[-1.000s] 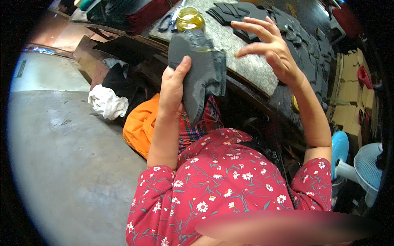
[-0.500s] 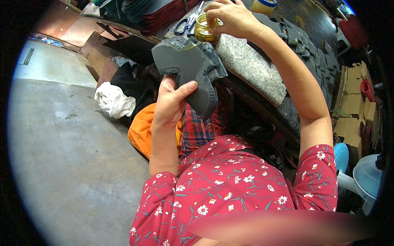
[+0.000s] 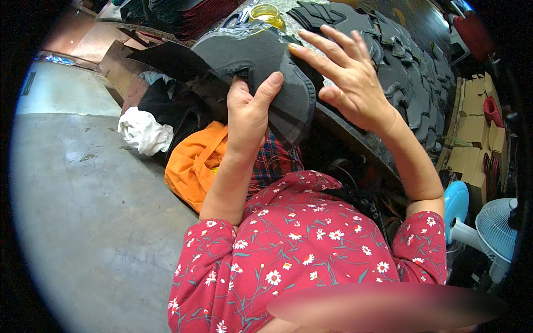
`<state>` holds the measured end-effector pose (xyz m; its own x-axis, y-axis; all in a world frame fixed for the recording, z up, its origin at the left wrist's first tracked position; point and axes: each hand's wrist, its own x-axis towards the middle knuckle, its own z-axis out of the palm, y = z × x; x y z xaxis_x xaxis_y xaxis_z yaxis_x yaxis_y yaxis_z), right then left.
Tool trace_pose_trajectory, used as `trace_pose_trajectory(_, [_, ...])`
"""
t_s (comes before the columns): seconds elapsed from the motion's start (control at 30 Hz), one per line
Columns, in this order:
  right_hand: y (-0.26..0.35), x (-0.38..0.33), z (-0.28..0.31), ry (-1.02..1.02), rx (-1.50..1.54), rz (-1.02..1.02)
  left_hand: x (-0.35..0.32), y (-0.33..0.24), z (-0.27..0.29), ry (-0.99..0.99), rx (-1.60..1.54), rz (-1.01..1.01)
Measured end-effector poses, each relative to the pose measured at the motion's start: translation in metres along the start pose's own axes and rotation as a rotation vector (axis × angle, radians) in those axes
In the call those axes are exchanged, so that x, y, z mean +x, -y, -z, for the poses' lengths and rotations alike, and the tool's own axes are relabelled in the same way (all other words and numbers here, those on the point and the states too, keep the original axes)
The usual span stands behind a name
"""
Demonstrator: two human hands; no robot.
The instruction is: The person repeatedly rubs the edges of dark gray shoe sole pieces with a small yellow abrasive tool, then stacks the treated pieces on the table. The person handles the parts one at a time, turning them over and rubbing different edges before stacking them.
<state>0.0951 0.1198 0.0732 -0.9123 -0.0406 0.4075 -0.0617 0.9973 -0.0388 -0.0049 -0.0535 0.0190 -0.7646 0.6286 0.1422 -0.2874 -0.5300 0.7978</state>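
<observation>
My left hand (image 3: 248,119) grips a stack of dark grey, curved flat pieces (image 3: 233,49), thumb on top and fingers underneath. Glossy, wet-looking patches show along the stack's far edge. To its right, my right hand (image 3: 355,83) is open with fingers spread, holding nothing. A yellowish smear sits on its index fingertip, close to the stack's upper right edge; whether they touch I cannot tell. Just beyond the stack stands an open glass jar (image 3: 267,15) with yellow contents. Blue-handled scissors (image 3: 236,20) lie beside the jar, partly hidden by the stack.
Many similar dark pieces (image 3: 408,83) overlap across the bench at right. Bundled dark and red sheets (image 3: 183,19) lie at the far left. An orange bag (image 3: 194,164) and a white cloth (image 3: 144,131) are at my left. A fan (image 3: 494,230) stands at lower right.
My right hand has left the jar and come nearer, beside the stack, its fingers now spread. The left hand has shifted slightly right, and the stack has turned and covers more of the scissors.
</observation>
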Motion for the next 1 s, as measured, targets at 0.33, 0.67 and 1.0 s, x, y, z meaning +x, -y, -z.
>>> trace_pose_trajectory(0.33, [-0.004, -0.017, 0.002, -0.086, 0.077, -0.079, -0.002, 0.000, -0.019, 0.029, 0.229, -0.011])
trace_pose_trajectory(0.67, [-0.015, -0.034, 0.017, -0.042, 0.300, 0.023, 0.005, 0.003, -0.020, -0.010, 0.080, 0.076])
trace_pose_trajectory(1.0, [0.000, -0.029, 0.031, -0.208, -0.211, 0.114, 0.010, 0.001, -0.027, 0.004, 0.173, -0.013])
